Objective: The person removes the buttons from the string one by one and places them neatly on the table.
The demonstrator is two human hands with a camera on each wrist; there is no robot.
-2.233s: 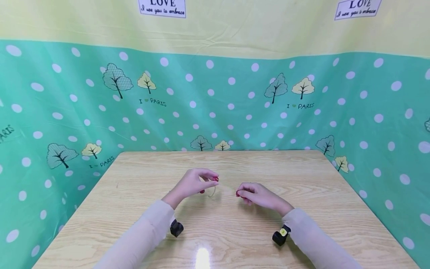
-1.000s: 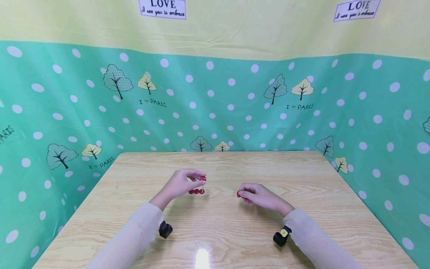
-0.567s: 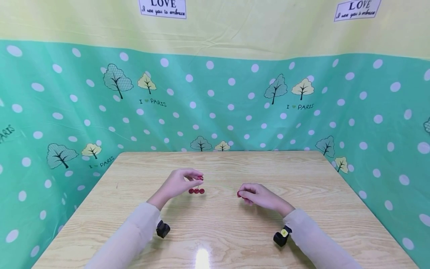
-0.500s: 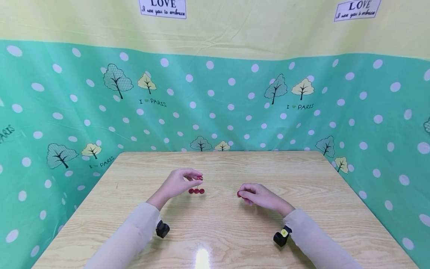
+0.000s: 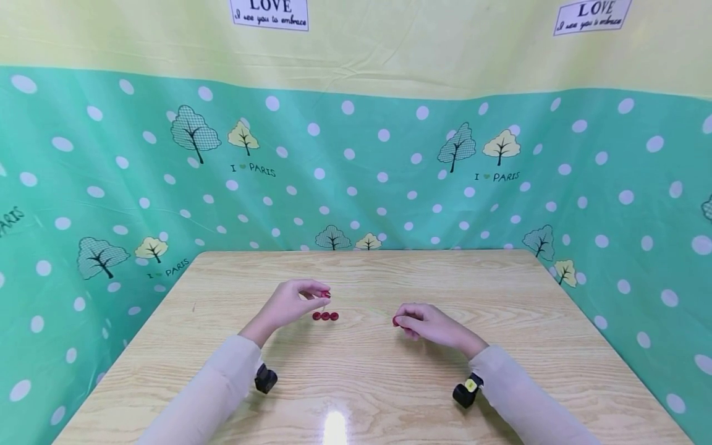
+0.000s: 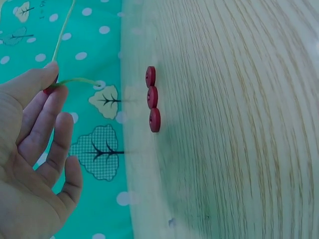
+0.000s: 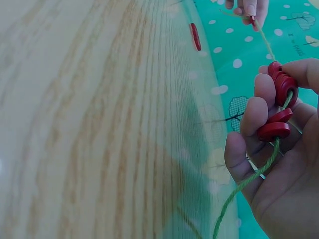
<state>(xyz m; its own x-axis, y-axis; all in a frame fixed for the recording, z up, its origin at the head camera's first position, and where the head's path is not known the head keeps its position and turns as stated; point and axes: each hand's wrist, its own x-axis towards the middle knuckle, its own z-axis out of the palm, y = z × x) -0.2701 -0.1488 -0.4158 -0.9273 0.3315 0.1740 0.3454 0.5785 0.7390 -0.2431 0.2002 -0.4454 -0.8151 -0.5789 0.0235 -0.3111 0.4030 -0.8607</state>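
Observation:
My left hand [image 5: 290, 301] pinches a red button [image 6: 49, 90] between thumb and forefinger above the table. A green string [image 6: 63, 32] runs through that button, its short free end sticking out past the fingertips. Across the gap, the string leads to my right hand [image 5: 429, 324], which holds several red buttons [image 7: 285, 89] threaded on it. Below that palm, the string's tail [image 7: 239, 188] hangs down in the right wrist view. Three loose red buttons [image 5: 325, 316] lie in a touching row on the table, just below the left fingertips.
The light wooden table [image 5: 356, 383] reaches back to a green, dotted curtain [image 5: 356, 167] that encloses the back and sides. A black wrist camera [image 5: 266, 378] sits on the left cuff, another black camera [image 5: 465, 392] on the right.
My left hand has drawn leftward, away from the right hand, with the button pinched, and the string between them spans a wider gap. The three table buttons came into fuller view. The right hand hardly moved.

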